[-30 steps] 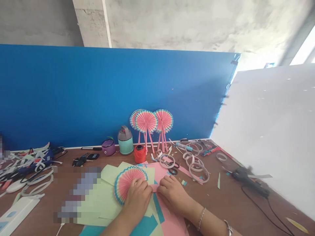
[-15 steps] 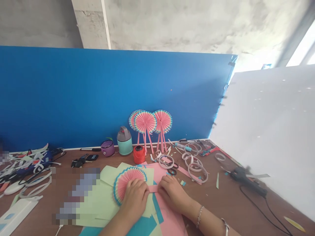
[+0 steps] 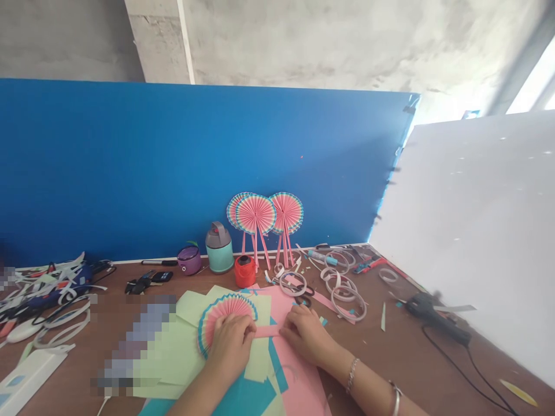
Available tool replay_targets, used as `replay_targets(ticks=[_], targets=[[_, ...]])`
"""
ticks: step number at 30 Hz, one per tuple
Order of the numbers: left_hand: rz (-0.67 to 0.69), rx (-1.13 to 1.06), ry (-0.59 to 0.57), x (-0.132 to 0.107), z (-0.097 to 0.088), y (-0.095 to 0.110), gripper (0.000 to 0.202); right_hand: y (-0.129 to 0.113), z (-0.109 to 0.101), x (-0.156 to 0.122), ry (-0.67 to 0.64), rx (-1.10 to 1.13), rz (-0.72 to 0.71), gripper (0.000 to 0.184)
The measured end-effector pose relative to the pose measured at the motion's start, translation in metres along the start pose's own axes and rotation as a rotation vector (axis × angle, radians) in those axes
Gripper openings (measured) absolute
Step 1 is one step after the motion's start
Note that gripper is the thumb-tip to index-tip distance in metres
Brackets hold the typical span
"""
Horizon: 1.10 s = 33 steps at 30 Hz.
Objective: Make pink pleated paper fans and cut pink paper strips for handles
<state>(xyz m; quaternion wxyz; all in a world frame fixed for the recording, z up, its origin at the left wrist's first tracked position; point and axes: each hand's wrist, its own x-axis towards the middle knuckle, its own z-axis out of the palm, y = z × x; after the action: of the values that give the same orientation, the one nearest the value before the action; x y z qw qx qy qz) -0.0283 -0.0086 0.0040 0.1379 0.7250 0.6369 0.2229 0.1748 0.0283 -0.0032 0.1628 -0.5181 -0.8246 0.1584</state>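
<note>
A narrow pink paper strip [image 3: 267, 331] stretches between my two hands over the sheets of paper. My left hand [image 3: 234, 338] is closed on its left end and lies across the lower right of a round pleated paper fan [image 3: 208, 323], pink with a yellow and blue rim. The strip's right end is pinched in the fingers of my right hand [image 3: 306, 335]. Part of the fan is hidden under my left hand. Beneath lie pale green sheets [image 3: 173, 346], a pink sheet [image 3: 303, 370] and blue paper [image 3: 247, 396].
Finished-looking fans [image 3: 255, 214] lean on the blue partition. Before them stand a teal jar [image 3: 220, 254], a purple cup [image 3: 189, 261] and a red container [image 3: 245, 271]. Tape rings [image 3: 349, 303], scissors [image 3: 306, 297] and a glue gun [image 3: 437, 320] with its cord lie rightward; a power strip [image 3: 34, 375] lies left.
My left hand has shifted a little to the left, away from my right hand, so more of the pink strip shows between them. My right hand has barely moved.
</note>
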Motion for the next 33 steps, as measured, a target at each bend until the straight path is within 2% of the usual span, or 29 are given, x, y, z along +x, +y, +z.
replay_targets(ticks=[9,15,22,27,33], targets=[[-0.034,0.022,0.012,-0.004,-0.007,-0.003,0.016,0.004,0.000,0.001,0.024,0.026,0.024,0.016],[0.032,0.095,0.036,-0.008,-0.010,-0.004,0.016,0.004,0.000,0.000,0.011,0.030,0.024,0.017],[0.034,0.137,-0.021,-0.004,-0.015,-0.001,0.018,0.004,0.000,0.000,0.002,0.030,0.026,0.018],[0.030,0.172,-0.037,-0.002,-0.012,-0.002,0.019,0.001,-0.003,-0.001,-0.014,-0.006,0.026,0.018],[0.015,0.285,0.017,-0.004,-0.007,0.002,0.019,0.000,-0.003,-0.001,-0.009,-0.016,0.036,0.017]])
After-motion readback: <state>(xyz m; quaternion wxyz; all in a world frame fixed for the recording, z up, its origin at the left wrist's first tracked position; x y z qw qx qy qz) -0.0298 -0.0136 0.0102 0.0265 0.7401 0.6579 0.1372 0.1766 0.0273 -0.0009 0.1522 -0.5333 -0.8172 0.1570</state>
